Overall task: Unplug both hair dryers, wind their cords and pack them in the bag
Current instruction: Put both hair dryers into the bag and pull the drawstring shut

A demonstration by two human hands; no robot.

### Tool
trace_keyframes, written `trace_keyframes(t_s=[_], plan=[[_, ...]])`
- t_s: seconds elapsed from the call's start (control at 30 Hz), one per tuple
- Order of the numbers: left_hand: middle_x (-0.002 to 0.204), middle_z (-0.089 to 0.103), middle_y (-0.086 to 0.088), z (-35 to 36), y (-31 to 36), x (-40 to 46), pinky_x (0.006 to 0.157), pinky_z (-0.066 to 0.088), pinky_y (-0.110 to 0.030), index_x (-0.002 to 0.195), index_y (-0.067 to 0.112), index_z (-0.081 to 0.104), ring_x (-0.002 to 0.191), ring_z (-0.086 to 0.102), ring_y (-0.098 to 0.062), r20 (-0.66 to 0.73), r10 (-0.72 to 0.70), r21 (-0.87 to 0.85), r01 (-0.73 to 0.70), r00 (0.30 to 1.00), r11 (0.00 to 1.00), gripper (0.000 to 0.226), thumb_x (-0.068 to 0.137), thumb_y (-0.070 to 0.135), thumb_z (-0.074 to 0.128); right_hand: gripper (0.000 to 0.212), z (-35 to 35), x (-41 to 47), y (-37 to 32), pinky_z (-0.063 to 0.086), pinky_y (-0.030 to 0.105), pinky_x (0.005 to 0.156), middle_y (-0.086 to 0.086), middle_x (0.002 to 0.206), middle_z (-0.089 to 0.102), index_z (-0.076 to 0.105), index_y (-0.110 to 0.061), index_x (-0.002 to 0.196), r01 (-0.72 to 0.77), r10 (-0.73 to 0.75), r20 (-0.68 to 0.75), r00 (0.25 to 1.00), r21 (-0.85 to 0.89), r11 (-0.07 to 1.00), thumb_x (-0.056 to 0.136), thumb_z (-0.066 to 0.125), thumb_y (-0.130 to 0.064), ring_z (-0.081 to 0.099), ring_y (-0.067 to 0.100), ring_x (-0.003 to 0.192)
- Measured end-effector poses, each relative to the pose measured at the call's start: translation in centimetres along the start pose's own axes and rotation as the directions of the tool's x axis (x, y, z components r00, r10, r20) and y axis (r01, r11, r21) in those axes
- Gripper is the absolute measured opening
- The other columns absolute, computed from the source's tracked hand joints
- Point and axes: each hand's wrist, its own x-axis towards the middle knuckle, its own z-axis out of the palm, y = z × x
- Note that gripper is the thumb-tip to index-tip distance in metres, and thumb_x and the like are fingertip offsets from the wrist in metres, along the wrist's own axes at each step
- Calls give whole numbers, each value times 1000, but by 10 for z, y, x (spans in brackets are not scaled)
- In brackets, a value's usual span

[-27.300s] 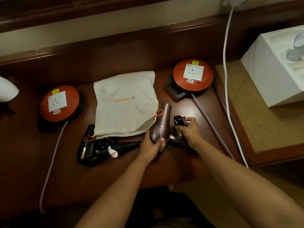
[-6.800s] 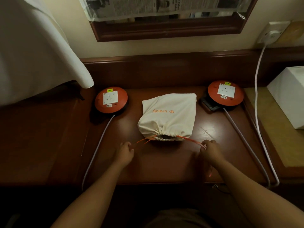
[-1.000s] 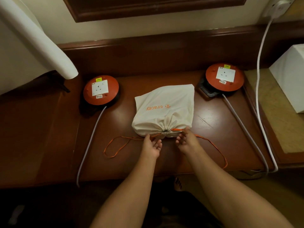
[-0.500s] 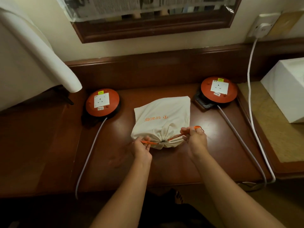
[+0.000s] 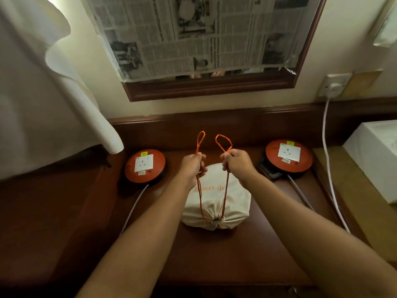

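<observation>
Both hands, the left hand (image 5: 191,164) and the right hand (image 5: 235,163), are pinching the orange drawstring (image 5: 225,191) of the full, closed cloth bag (image 5: 233,204) on the worktop (image 5: 214,254), so packing looks nearly done.

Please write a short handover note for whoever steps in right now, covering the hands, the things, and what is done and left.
Left hand: grip closed on one strand of the thin orange drawstring, loop standing above the fist.
Right hand: grips the other strand the same way.
Cream cloth drawstring bag: lying on the dark wooden desk, bulging, mouth cinched shut toward the person. No hair dryer in sight, presumably inside.
Two round orange socket reels: nothing plugged into them.
Done: unplugging, apparently packing.
Left: probably tying the two loops.
</observation>
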Motion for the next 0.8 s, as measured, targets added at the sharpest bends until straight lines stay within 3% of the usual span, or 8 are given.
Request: trace_keyframes(t_s=[0.23, 0.4, 0.5, 0.57, 0.67, 0.73, 0.8], plan=[[70, 52, -3, 11, -10, 57, 64, 43, -30, 105, 6, 59, 62, 53, -15, 33, -71, 107, 67, 997, 992, 18, 99, 15, 44, 19, 17, 55, 18, 44, 30, 60, 10, 78, 61, 65, -5, 94, -129, 142, 74, 987, -155, 979, 97, 48, -13, 56, 19, 68], [68, 51, -4, 17, -28, 106, 57, 37, -27, 85, 10, 58, 59, 48, -15, 70, -111, 233, 92, 991, 968, 18, 97, 15, 47, 17, 27, 87, 41, 43, 27, 55, 13, 75, 62, 63, 0, 99, -211, 222, 51, 974, -170, 963, 97, 47, -8, 56, 19, 62], [68, 52, -6, 11, -49, 119, 58, 33, -28, 74, 11, 60, 61, 47, -19, 73, -148, 413, 105, 986, 905, 22, 93, 19, 52, 18, 29, 94, 66, 42, 26, 61, 12, 78, 60, 63, 1, 91, -200, 218, 24, 976, -311, 929, 95, 48, -6, 56, 24, 71], [82, 63, -14, 4, -65, 120, 65, 38, -30, 87, 7, 66, 77, 58, -30, 86, -177, 491, 113, 980, 864, 21, 88, 19, 49, 19, 27, 92, 83, 41, 24, 65, 9, 79, 59, 62, -6, 84, -191, 221, 13, 975, -453, 871, 94, 46, -6, 55, 28, 82], [127, 59, -16, -9, -76, 110, 87, 47, -34, 132, 7, 54, 113, 56, -33, 80, -140, 570, 70, 987, 819, 41, 94, 18, 42, 25, 23, 78, 100, 44, 30, 79, 11, 98, 60, 63, -8, 102, -198, 216, -17, 976, -471, 859, 93, 40, -2, 55, 31, 97], [140, 51, -10, -18, -83, 99, 100, 44, -36, 139, 10, 46, 125, 49, -29, 78, -94, 557, 35, 992, 830, 43, 97, 14, 41, 29, 15, 63, 106, 45, 34, 84, 19, 106, 63, 61, -2, 109, -199, 192, -60, 979, -446, 872, 92, 37, 2, 56, 35, 103], [146, 45, -7, -29, -96, 90, 104, 39, -34, 142, 13, 43, 131, 44, -25, 31, -77, 520, 49, 997, 853, 43, 99, 16, 43, 40, 6, 45, 113, 42, 30, 93, 19, 125, 59, 54, 1, 127, -239, 203, -131, 970, -394, 888, 92, 36, 5, 53, 34, 116]])
